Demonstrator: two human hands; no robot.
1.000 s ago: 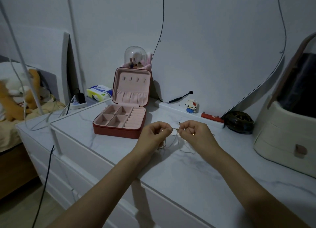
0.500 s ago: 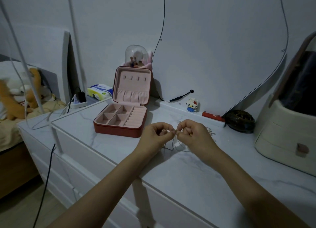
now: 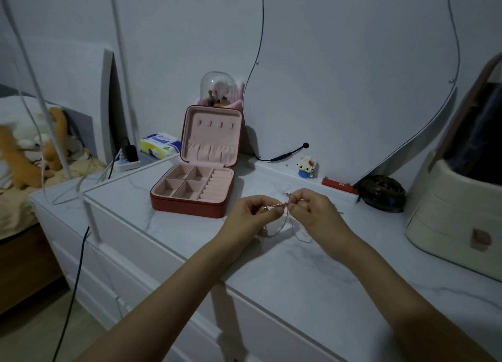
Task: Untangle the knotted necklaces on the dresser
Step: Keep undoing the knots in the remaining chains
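Pinching necklaces, left hand, right hand

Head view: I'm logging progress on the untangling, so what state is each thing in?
Necklaces: tangled, pinched between both hands, loops hanging to the dresser.
Left hand: pinching the chain.
Right hand: pinching the chain.
Jewelry box: open, lid upright, compartments look empty.

Two hands, one jewelry box
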